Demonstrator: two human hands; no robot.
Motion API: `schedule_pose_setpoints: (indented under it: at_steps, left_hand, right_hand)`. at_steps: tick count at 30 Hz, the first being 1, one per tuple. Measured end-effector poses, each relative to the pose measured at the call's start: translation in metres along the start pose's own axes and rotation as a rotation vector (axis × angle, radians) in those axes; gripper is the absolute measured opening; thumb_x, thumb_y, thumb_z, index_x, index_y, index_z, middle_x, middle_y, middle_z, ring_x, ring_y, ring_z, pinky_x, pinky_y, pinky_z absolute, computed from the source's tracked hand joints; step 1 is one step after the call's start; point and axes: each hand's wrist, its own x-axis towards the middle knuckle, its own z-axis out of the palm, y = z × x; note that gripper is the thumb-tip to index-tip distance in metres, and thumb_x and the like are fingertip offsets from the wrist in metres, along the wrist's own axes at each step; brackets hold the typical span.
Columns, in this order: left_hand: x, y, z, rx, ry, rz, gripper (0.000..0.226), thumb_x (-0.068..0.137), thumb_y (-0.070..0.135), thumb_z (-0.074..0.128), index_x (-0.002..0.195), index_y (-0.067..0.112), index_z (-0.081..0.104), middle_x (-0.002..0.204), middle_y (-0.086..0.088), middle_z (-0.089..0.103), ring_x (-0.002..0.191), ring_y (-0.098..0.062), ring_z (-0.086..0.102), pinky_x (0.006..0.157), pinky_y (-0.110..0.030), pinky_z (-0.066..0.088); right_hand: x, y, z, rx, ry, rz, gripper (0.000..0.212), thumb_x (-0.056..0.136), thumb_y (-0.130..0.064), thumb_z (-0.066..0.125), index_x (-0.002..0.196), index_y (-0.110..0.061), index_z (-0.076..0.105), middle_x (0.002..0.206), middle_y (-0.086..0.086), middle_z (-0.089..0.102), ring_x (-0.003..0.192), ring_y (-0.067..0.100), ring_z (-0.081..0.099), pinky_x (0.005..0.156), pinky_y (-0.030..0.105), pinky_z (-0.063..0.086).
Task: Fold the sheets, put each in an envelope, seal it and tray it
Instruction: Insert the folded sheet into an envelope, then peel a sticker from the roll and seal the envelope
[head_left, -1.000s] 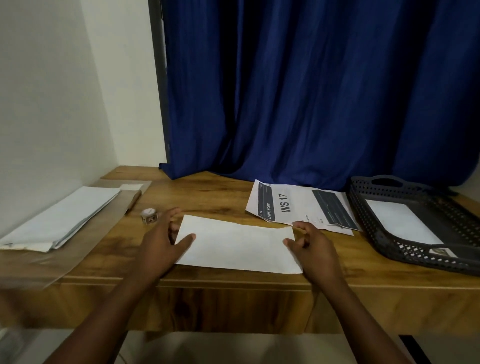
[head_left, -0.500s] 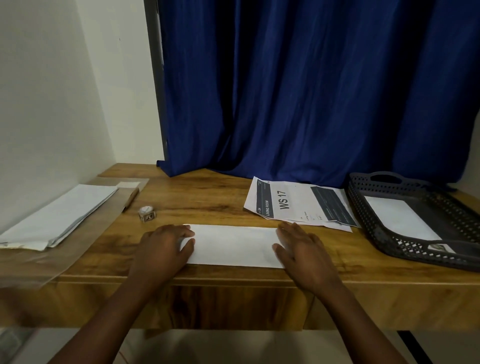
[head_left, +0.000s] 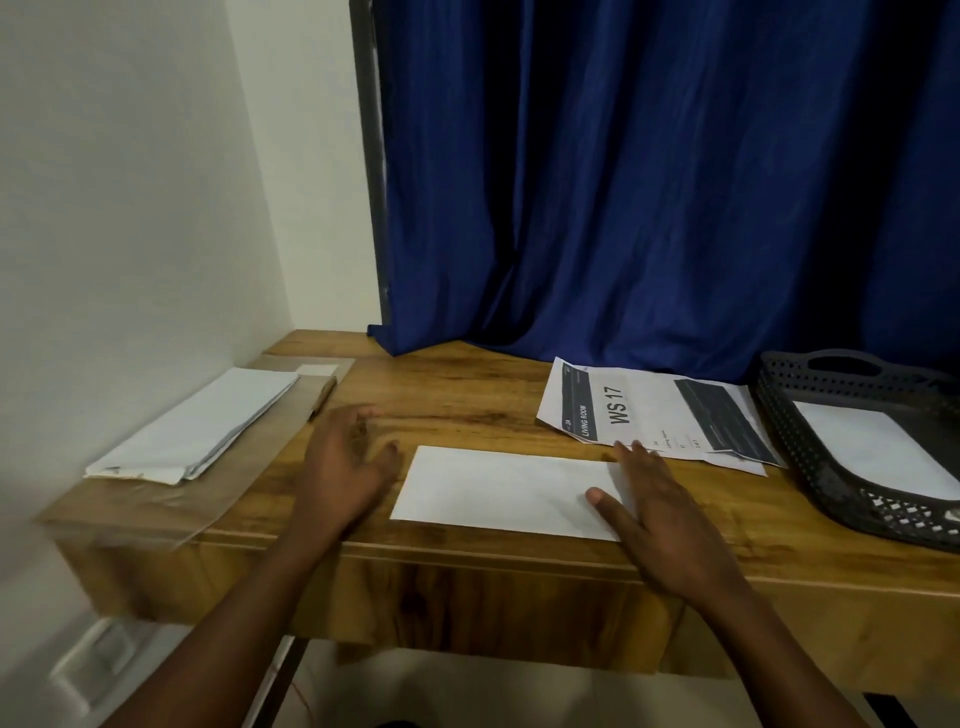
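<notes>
1. Here, right hand (head_left: 670, 525) flat, fingers straight and together, pressing the right end of the folded sheet (head_left: 498, 491) at the desk (head_left: 467, 395) front edge
2. Left hand (head_left: 345, 462) beside its left end, fingers loosely spread, holding nothing; blurred
3. Best to run the crease firmly, edges aligned
4. Farther: envelopes (head_left: 202, 426) left, tray (head_left: 810, 441) right

left hand (head_left: 345, 462) lifted off folded sheet (head_left: 498, 491), moved left

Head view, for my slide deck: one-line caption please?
Right hand presses folded white paper sheet flat on wooden desk; left hand hovers beside it.
</notes>
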Motion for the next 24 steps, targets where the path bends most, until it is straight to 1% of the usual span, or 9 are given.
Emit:
schedule_pose_setpoints:
  at_steps: [4,7,9,11,15,18,20,22,24]
  left_hand:
    - [0.027,-0.024,-0.016,-0.013,0.026,-0.162,0.062,0.081,0.035,0.082,0.135,0.024,0.055,0.133,-0.001,0.054,0.121,-0.020,0.054,0.101,-0.039,0.048]
    - [0.042,-0.033,-0.016,0.100,-0.058,-0.196,0.086,0.073,0.041,0.087,0.145,0.013,0.047,0.133,-0.007,0.057,0.120,-0.025,0.056,0.099,-0.042,0.050]
    - [0.053,-0.037,-0.013,0.178,-0.108,-0.232,0.099,0.067,0.050,0.088,0.147,0.012,0.043,0.134,-0.010,0.058,0.120,-0.028,0.057,0.098,-0.043,0.050]
    - [0.062,-0.038,-0.009,0.250,-0.131,-0.271,0.103,0.066,0.058,0.085,0.147,0.013,0.040,0.134,-0.014,0.057,0.121,-0.031,0.055,0.099,-0.045,0.049]
    - [0.070,-0.030,-0.003,0.435,-0.181,-0.273,0.084,0.075,0.062,0.075,0.141,0.018,0.049,0.131,-0.011,0.058,0.120,-0.030,0.054,0.100,-0.042,0.047]
    - [0.079,-0.031,-0.002,0.447,-0.274,-0.273,0.076,0.068,0.062,0.073,0.134,0.030,0.053,0.128,-0.005,0.059,0.115,-0.027,0.056,0.094,-0.042,0.052]
    - [0.083,-0.030,-0.006,0.434,-0.338,-0.280,0.060,0.067,0.055,0.075,0.120,0.033,0.059,0.115,-0.002,0.062,0.104,-0.023,0.060,0.088,-0.042,0.057]
    - [0.083,-0.024,-0.010,0.387,-0.370,-0.266,0.036,0.074,0.039,0.078,0.105,0.027,0.065,0.097,0.002,0.067,0.091,-0.016,0.064,0.081,-0.037,0.059]
    - [0.087,-0.017,-0.014,0.346,-0.371,-0.254,0.022,0.078,0.029,0.078,0.096,0.024,0.066,0.089,0.003,0.068,0.088,-0.015,0.065,0.075,-0.031,0.057]
  right_hand:
    - [0.002,0.001,0.003,0.014,0.008,0.022,0.103,0.076,-0.096,0.013,0.160,-0.038,0.005,0.170,-0.010,0.006,0.156,0.015,0.012,0.123,0.043,0.020]
    - [0.002,0.000,0.003,0.015,0.017,0.041,0.108,0.071,-0.098,0.008,0.160,-0.037,0.009,0.169,-0.008,0.014,0.154,0.016,0.020,0.123,0.042,0.024]
    - [0.002,-0.002,0.002,-0.002,0.012,0.050,0.104,0.075,-0.097,0.012,0.160,-0.036,0.012,0.168,-0.007,0.019,0.152,0.018,0.026,0.122,0.043,0.026]
    - [0.002,-0.002,0.001,-0.024,0.014,0.049,0.098,0.081,-0.092,0.018,0.160,-0.035,0.014,0.167,-0.006,0.022,0.151,0.018,0.028,0.122,0.043,0.027]
    - [0.002,-0.001,0.000,-0.036,0.005,0.054,0.097,0.080,-0.093,0.018,0.159,-0.036,0.018,0.165,-0.007,0.027,0.149,0.017,0.032,0.121,0.042,0.029]
    - [0.002,-0.002,0.000,-0.039,0.008,0.046,0.093,0.082,-0.088,0.024,0.158,-0.035,0.021,0.164,-0.007,0.030,0.148,0.017,0.033,0.121,0.041,0.030]
    - [0.001,-0.004,-0.002,-0.045,0.003,0.047,0.092,0.083,-0.087,0.025,0.158,-0.035,0.021,0.164,-0.007,0.030,0.148,0.016,0.033,0.121,0.040,0.028]
    - [0.000,-0.006,-0.004,-0.054,-0.011,0.046,0.090,0.084,-0.086,0.025,0.158,-0.035,0.020,0.165,-0.007,0.028,0.149,0.016,0.032,0.122,0.039,0.027]
    - [0.000,-0.007,-0.005,-0.061,-0.021,0.047,0.091,0.083,-0.085,0.024,0.158,-0.035,0.020,0.165,-0.007,0.027,0.150,0.016,0.030,0.122,0.039,0.025]
